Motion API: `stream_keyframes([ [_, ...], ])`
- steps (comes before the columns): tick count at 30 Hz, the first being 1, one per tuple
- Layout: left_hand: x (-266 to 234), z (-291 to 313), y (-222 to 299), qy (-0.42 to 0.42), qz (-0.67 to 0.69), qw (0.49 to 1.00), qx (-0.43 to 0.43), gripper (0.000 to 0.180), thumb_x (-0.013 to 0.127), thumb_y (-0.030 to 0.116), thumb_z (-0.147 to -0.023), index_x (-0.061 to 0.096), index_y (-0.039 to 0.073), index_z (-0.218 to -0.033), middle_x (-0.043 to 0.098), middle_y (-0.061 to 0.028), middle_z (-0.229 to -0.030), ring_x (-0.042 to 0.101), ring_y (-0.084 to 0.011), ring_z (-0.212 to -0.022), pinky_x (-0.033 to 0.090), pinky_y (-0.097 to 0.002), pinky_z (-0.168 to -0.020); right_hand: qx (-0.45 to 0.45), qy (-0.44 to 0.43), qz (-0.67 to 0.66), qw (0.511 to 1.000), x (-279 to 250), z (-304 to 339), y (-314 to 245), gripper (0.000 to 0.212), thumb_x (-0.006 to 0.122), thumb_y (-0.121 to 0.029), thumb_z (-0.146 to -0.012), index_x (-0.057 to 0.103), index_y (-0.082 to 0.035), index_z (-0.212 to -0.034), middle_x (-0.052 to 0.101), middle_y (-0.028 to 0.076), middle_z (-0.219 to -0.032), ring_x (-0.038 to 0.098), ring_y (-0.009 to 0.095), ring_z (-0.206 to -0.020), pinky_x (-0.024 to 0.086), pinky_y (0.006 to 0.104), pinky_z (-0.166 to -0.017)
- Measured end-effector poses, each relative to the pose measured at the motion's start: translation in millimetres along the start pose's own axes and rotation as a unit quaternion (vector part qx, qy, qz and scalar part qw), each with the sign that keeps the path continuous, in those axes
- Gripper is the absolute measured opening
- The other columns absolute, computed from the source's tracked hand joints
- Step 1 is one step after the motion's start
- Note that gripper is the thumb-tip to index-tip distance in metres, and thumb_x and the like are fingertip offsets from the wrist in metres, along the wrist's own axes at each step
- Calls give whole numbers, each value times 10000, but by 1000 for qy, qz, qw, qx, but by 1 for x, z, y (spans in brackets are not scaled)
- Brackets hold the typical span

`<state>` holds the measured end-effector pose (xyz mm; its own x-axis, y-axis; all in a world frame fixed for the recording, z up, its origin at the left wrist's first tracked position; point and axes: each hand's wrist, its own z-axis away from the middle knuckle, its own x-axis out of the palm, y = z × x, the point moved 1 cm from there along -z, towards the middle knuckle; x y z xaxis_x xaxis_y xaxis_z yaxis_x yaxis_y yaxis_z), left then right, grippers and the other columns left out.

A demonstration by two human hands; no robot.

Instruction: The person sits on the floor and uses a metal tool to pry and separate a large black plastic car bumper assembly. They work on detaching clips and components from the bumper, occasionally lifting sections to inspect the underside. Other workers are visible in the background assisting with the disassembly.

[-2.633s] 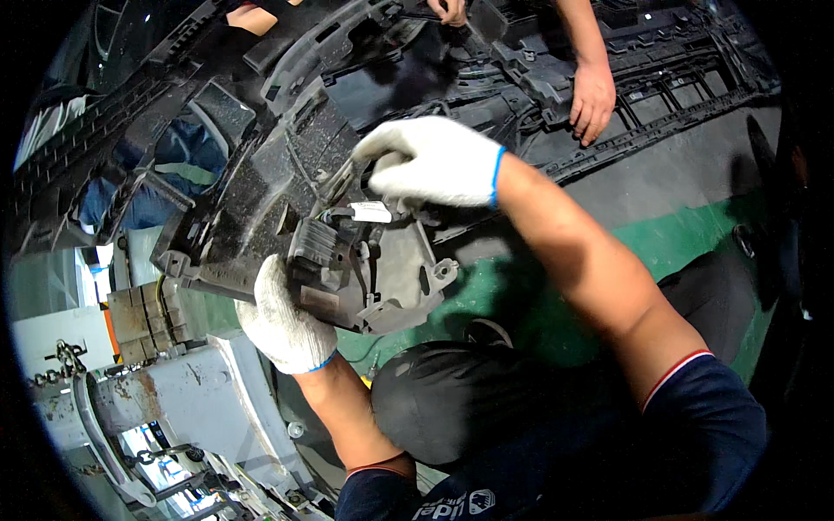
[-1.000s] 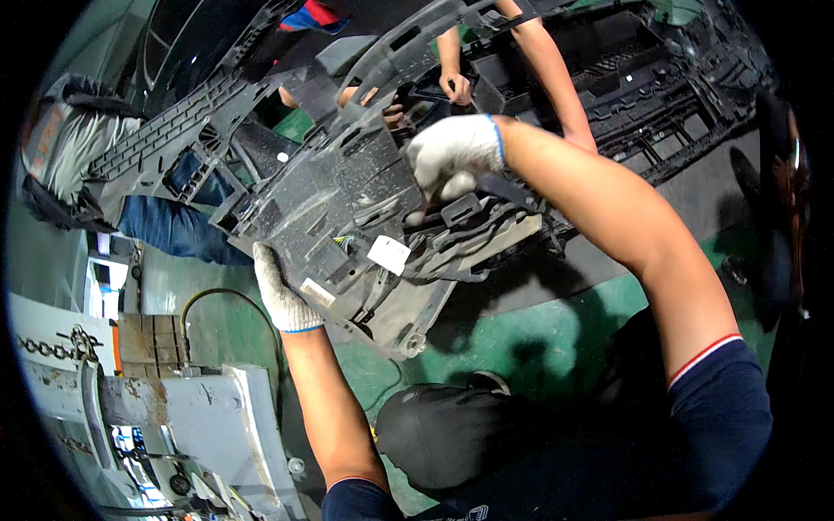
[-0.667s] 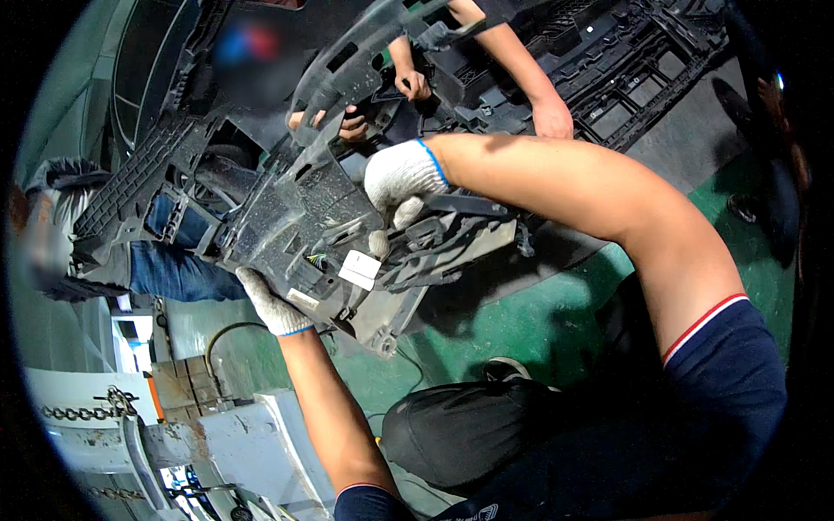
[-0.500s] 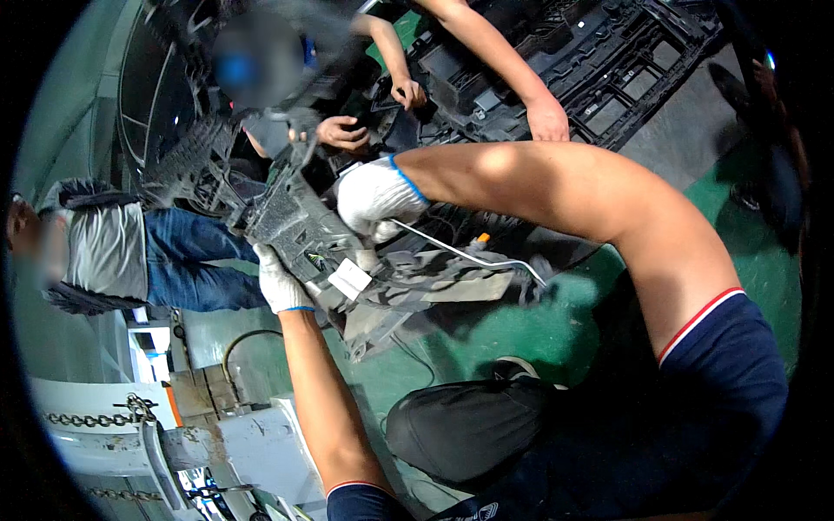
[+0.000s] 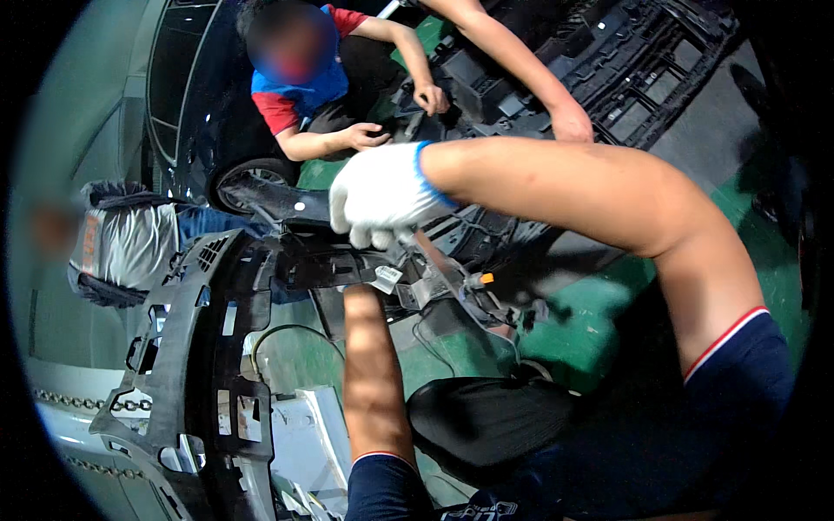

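Note:
A large black plastic bumper cover (image 5: 165, 373) with many cut-outs stretches from the lower left to the middle. My right hand (image 5: 378, 193), in a white knitted glove with a blue cuff, is closed at its inner end, fingers curled downward. Part of that grip is hidden beneath the glove. My left forearm (image 5: 373, 373) reaches up to the same cover. Behind its dark plastic the left hand itself is hidden, so its fingers do not show. A white label (image 5: 387, 278) sits on the part, and a small orange piece (image 5: 486, 279) shows to its right.
A person (image 5: 304, 95) in blue and red crouches beside a dark car (image 5: 191, 95). Another person's arm (image 5: 512, 69) reaches in over a black front-end frame (image 5: 643, 78). At left stands a person in a grey shirt (image 5: 135, 243). Chains (image 5: 95, 402) and a hose (image 5: 291, 328) are nearby.
The bumper cover has swung round, and its long perforated face now spreads across the left. My left hand has passed out of sight behind it. A thin pale rod near my right hand no longer shows.

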<state>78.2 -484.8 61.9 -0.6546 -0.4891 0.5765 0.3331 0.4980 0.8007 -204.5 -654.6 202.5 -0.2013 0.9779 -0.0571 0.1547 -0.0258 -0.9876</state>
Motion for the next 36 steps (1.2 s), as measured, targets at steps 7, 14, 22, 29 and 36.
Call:
stream_keyframes([
  [7, -27, 0, -8, -135, 132, 982, -16, 458, 472, 496, -1087, 677, 100, -1188, 707, -66, -1070, 640, -247, -934, 504, -463, -943, -218, 252, -306, 892, 16, 30, -35, 254, 509, -43, -937, 653, -17, -1144, 703, 100, -910, 607, 121, -606, 459, 232, -441],
  [14, -68, 18, -38, -270, 198, 942, -29, 413, 475, 467, -1089, 694, 120, -1136, 711, -45, -999, 627, -230, -885, 500, -457, -916, -362, -66, -626, 687, -8, 41, -51, 412, 537, -297, -965, 626, -50, -1283, 687, 167, -1070, 677, 253, -781, 539, 360, -656],
  [22, -48, 40, -57, -139, 289, 947, -24, 341, 498, 398, -1069, 638, 138, -898, 654, -26, -834, 553, -193, -763, 436, -426, -837, -248, 417, -103, 869, -10, 24, -22, 291, 580, -187, -955, 660, -58, -1203, 698, 122, -1012, 672, 208, -796, 553, 337, -723],
  [29, -49, 35, -65, -216, 335, 917, 37, 321, 510, 369, -1077, 697, 109, -1106, 677, -68, -933, 581, -215, -850, 442, -412, -872, -330, 443, -172, 816, 9, 2, -28, 322, 465, -43, -970, 623, -27, -1249, 682, 106, -961, 537, 83, -659, 457, 209, -586],
  [36, -47, 33, -59, -225, 330, 905, 145, 365, 461, 349, -1098, 693, 94, -1217, 715, -116, -1100, 642, -264, -991, 477, -467, -929, -351, 545, -154, 745, 8, 21, -60, 284, 447, 32, -903, 616, -23, -1126, 593, 90, -832, 442, 116, -542, 368, 248, -451],
])
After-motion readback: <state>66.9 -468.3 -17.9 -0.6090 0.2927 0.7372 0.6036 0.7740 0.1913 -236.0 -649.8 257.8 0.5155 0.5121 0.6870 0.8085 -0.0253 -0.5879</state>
